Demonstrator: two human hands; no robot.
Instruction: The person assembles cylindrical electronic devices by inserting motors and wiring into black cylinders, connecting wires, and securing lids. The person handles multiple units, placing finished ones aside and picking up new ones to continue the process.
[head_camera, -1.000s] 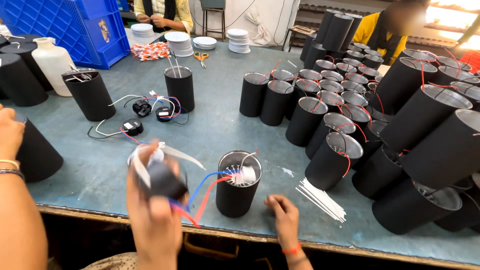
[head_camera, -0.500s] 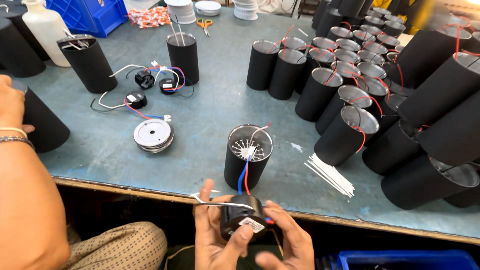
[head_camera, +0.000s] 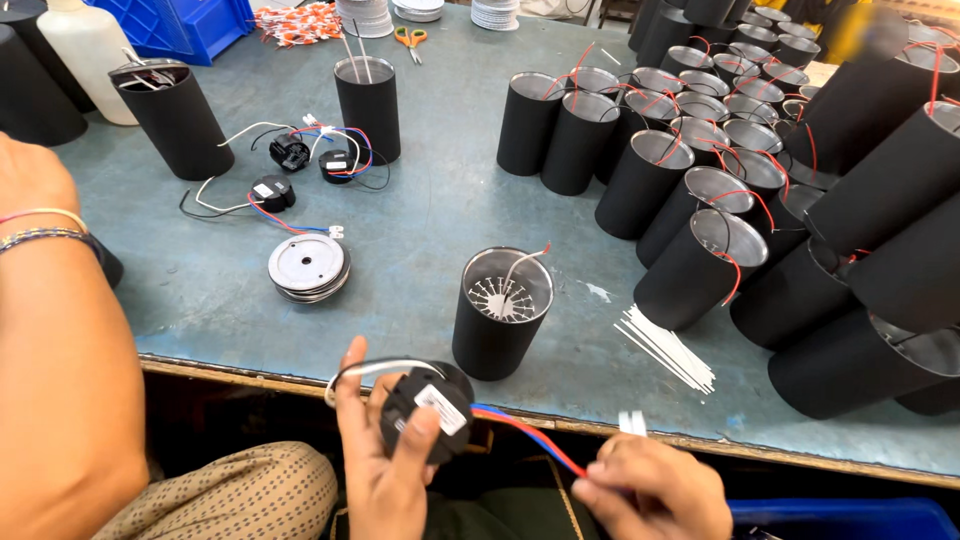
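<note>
Fingers of the left hand (head_camera: 385, 470) wrap round a small black round driver unit (head_camera: 428, 410), thumb pressed on its white label; fingers of the right hand (head_camera: 655, 490) pinch the red and blue wires (head_camera: 530, 437) running from that unit, with a white connector (head_camera: 632, 422) just above the knuckles. Beyond both hands spreads the grey-blue table (head_camera: 440, 220). Far right of the fingers crowd many black cylinder housings (head_camera: 700, 190). Just above the held unit stands one open black cylinder (head_camera: 500, 315), upright, with a finned insert inside. Right of it lie white sleeves (head_camera: 665, 350); up left sits a round metal disc (head_camera: 308, 267).
</note>
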